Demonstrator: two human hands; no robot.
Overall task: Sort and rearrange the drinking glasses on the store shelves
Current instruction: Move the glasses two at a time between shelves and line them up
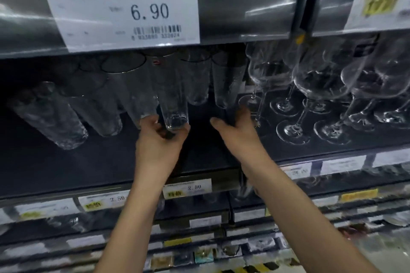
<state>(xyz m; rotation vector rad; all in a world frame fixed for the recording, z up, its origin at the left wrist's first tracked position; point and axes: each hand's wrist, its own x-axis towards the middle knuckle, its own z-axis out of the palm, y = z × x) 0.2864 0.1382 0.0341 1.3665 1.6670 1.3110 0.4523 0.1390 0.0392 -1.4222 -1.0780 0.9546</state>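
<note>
Tall clear tumblers stand in rows on a dark shelf at eye level. My left hand grips the base of one tall tumbler at the shelf's middle. My right hand is wrapped around the base of another tall tumbler just to its right. More tumblers stand to the left, several of them. Wine glasses with round feet fill the right part of the same shelf, close beside my right hand.
A shelf edge overhead carries a large price tag reading 6.90 and a yellow-marked tag at right. A dark vertical divider hangs between them. Lower shelves with price labels run below my arms.
</note>
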